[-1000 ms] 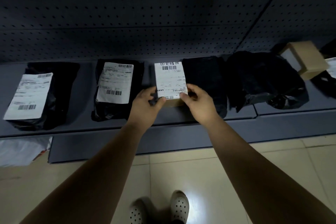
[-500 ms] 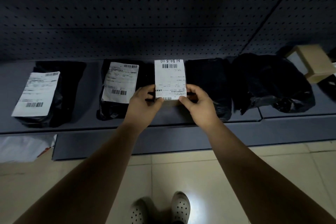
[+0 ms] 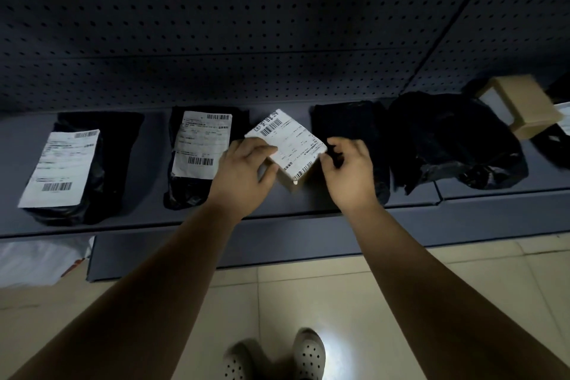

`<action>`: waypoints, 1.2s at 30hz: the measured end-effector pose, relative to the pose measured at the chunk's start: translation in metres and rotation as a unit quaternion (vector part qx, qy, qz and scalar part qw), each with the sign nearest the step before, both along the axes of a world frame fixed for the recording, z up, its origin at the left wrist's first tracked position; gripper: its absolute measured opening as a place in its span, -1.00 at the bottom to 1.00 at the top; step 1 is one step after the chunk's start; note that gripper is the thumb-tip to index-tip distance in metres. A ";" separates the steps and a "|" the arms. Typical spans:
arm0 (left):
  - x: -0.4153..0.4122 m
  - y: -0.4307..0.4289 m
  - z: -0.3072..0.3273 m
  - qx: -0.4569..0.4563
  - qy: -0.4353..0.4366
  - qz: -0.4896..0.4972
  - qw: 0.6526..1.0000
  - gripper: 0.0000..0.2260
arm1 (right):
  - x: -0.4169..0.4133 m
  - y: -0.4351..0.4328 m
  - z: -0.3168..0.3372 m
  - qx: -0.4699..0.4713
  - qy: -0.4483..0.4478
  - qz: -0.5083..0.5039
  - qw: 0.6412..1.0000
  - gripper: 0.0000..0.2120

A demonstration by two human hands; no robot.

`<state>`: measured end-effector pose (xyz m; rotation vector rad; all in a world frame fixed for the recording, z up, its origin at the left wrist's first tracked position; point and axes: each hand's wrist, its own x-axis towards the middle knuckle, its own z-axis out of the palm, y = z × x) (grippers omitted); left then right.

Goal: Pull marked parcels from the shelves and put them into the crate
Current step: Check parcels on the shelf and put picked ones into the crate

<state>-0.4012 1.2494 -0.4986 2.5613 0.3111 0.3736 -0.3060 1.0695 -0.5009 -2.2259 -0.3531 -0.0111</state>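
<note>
A small cardboard box with a white barcode label [image 3: 291, 142] sits tilted above the middle of the low grey shelf [image 3: 277, 213]. My left hand [image 3: 243, 173] grips its left edge, thumb on the label. My right hand [image 3: 348, 173] touches the box's right corner with curled fingertips. Black poly bags with white labels lie to the left: one [image 3: 203, 157] right beside my left hand, another [image 3: 77, 166] at the far left. No crate is in view.
Two unlabelled black bags [image 3: 348, 133] [image 3: 453, 142] lie right of the box, and a brown carton [image 3: 521, 105] stands at the far right. A pegboard wall [image 3: 246, 25] backs the shelf. White plastic [image 3: 40, 262] lies on the tiled floor below, left; my shoes [image 3: 277, 355] show at the bottom.
The labelled box has been turned clockwise, from square to the shelf to diagonal, and lifted a little. My right hand has shifted from the bottom edge to the right corner.
</note>
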 end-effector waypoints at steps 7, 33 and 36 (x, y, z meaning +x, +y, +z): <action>0.007 0.011 -0.002 0.018 0.113 0.031 0.993 -0.55 | -0.020 0.005 0.001 -0.040 0.027 0.114 0.992 -0.61; -0.011 -0.010 0.005 -0.151 0.084 0.102 0.980 -0.67 | -0.014 0.012 0.006 -0.033 0.294 0.090 0.951 -0.49; -0.014 -0.008 0.002 -0.152 0.082 0.103 0.980 -0.66 | -0.012 0.008 0.005 -0.042 0.270 0.049 0.961 -0.56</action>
